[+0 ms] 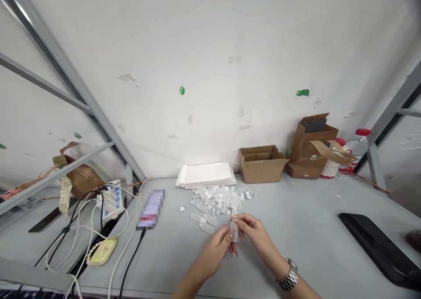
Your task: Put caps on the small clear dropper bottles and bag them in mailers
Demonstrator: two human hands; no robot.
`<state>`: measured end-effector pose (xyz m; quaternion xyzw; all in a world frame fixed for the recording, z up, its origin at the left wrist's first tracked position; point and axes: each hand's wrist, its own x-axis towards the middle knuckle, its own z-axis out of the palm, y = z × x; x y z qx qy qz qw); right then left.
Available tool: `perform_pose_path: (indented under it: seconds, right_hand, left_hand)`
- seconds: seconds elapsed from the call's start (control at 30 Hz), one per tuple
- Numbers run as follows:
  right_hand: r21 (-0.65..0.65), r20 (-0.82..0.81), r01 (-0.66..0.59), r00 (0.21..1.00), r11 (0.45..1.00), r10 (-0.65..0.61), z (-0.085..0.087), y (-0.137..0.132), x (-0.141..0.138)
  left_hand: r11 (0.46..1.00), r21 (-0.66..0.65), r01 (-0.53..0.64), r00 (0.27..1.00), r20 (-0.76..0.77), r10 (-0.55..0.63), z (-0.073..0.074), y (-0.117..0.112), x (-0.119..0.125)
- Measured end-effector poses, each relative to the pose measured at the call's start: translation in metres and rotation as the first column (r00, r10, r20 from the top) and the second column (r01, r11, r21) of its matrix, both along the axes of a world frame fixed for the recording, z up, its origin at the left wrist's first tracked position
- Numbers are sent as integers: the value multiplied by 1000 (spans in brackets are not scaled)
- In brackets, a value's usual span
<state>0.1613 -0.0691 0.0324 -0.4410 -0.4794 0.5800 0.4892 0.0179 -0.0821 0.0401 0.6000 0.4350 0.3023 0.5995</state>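
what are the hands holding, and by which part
A small translucent plastic piece: the left hand pinches its lower part, the right hand its upper part.

The person's left forearm [190,279] rises from the bottom edge, slanting up and to the right into the left hand [212,250]. Its thumb [231,233] is uppermost, the digits curled in a pinch. The right forearm [275,258] slants up and to the left from the lower right; the right hand [255,229] bends inward, thumb and fingers drawn together. Both hands meet closely, fingertips near one another.
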Motion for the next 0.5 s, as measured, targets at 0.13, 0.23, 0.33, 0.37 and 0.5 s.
perform_pose_path:
  seconds: [0.13,0.23,0.33,0.37,0.5]
  right_hand:
    - [26,124,33,992,999,-36,-17,0,19]
    - [242,367,143,902,960,-227,-27,11,40]
    - [443,610,70,707,894,-357,-33,28,59]
    - [463,658,34,656,886,-369,-35,33,63]
    - [507,728,-43,556,861,-401,-45,48,68]
  left_hand:
    - [1000,14,-19,996,-82,20,-14,-4,7]
    - [971,149,-184,956,-201,212,-22,-4,2]
    - [895,292,-337,861,-289,418,-29,7,-24]
    - [854,357,-378,811,-318,492,-30,13,-37]
    - [669,592,-449,576,-380,723,-32,42,-96]
